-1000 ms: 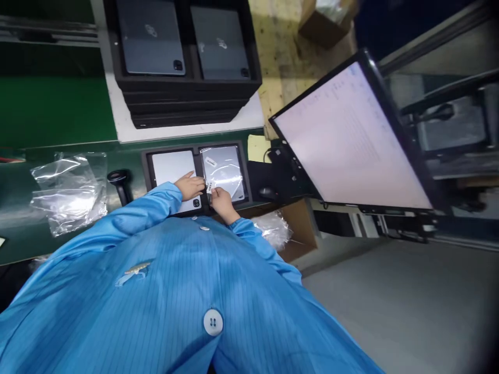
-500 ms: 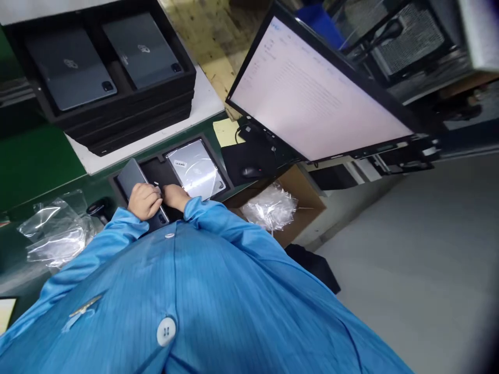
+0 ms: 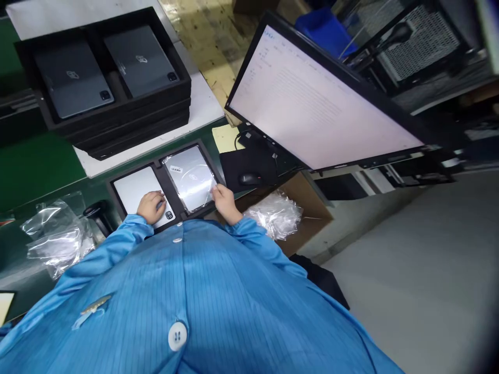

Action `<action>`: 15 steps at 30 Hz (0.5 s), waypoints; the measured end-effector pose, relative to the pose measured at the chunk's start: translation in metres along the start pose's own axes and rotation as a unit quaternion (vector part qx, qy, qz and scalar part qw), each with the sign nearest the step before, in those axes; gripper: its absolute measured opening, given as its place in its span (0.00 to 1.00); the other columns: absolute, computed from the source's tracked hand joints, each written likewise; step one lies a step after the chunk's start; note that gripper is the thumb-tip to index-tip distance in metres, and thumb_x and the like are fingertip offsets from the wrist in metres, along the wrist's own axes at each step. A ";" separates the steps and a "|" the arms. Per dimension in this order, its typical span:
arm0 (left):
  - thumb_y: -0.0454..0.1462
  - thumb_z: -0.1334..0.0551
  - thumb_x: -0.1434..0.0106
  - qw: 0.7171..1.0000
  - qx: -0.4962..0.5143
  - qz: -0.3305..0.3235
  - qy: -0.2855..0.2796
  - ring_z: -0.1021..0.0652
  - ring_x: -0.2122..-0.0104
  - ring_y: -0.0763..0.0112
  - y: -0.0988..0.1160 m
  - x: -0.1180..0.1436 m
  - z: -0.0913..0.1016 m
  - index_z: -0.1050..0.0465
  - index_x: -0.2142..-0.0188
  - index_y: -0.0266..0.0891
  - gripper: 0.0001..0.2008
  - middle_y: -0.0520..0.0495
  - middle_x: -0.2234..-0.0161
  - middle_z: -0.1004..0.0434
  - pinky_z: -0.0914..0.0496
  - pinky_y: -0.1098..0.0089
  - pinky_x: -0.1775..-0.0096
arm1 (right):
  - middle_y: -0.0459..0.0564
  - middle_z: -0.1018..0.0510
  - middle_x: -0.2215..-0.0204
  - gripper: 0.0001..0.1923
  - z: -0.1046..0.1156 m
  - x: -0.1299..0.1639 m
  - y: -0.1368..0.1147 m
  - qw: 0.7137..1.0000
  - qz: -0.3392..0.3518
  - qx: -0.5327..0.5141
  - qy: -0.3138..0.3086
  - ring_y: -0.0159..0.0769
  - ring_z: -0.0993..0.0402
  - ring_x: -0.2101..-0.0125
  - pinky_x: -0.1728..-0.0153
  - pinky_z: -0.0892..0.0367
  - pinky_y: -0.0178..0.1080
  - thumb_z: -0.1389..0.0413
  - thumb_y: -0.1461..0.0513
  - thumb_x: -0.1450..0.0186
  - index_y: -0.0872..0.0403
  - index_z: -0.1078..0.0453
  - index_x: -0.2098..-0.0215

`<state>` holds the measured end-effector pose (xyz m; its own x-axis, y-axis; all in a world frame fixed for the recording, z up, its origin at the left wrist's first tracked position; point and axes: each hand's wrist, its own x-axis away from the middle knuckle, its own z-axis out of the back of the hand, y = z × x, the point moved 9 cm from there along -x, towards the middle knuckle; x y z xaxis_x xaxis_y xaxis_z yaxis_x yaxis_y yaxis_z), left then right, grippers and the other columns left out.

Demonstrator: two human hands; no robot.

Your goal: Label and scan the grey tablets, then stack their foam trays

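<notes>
A black foam tray [image 3: 157, 167] with two compartments lies in front of me on the green bench. In its left compartment is a bare silver tablet [image 3: 134, 188], back up, its camera at the lower right corner. My left hand [image 3: 152, 206] rests on this tablet near its right edge, fingers loosely bent and not wrapped round it. The right compartment has a second silver tablet [image 3: 190, 179] in a clear plastic sleeve with a small label. At that tablet's lower right edge, my right hand [image 3: 226, 202] pinches the sleeved tablet between thumb and fingers.
A stack of black foam trays [image 3: 128, 106] holding dark tablets stands at the back left. Clear plastic bags [image 3: 58, 234] and a handheld scanner [image 3: 97, 215] lie left. Rightward are a mouse [image 3: 249, 179], a monitor [image 3: 319, 98] and a cardboard box [image 3: 312, 218] of crumpled plastic.
The left tablet, tilted up between my hands before, now lies flat in its compartment with its silver back showing. My right hand has moved right to the sleeved tablet's edge.
</notes>
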<state>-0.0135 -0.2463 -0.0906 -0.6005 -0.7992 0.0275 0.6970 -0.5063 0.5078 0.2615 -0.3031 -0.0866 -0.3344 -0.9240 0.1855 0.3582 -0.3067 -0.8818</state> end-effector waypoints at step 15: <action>0.40 0.43 0.32 0.993 0.057 0.085 -0.065 0.21 0.59 0.58 0.090 -0.093 -0.074 0.25 0.62 0.38 0.10 0.40 0.58 0.21 0.28 0.64 0.58 | 0.41 0.35 0.81 0.27 0.049 -0.022 0.035 0.990 -0.086 -0.111 -0.010 0.29 0.38 0.80 0.77 0.40 0.32 0.53 0.38 0.31 0.51 0.36 0.70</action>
<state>0.1338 -0.2413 -0.1112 -0.5280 -0.8181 0.2280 0.7487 -0.3217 0.5796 0.3240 -0.3050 -0.1003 -0.3557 -0.8672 0.3484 0.0955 -0.4046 -0.9095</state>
